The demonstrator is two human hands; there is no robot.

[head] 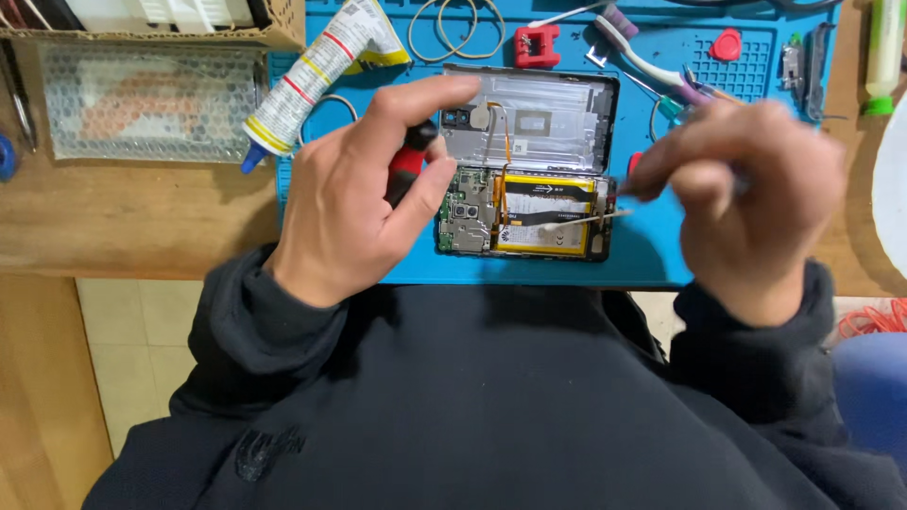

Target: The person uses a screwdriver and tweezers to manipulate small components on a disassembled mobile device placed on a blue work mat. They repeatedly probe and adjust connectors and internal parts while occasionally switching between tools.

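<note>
An opened phone (529, 215) lies on a blue work mat (652, 255), showing its yellow battery and green circuit board. Its detached back cover (548, 118) rests just behind it, joined by a thin orange flex cable. My left hand (364, 194) grips a red and black screwdriver (408, 162) beside the phone's left end. My right hand (746, 194) is blurred and pinches a thin tool whose pale tip (581, 220) lies over the battery.
A white glue tube (316, 71) lies at the mat's back left. A toothbrush (642, 57), a small red tool (537, 45), a red pick (726, 44) and a wire loop (456, 28) sit along the back. A cardboard box (151, 24) and bubble wrap (146, 99) rest on the wooden desk.
</note>
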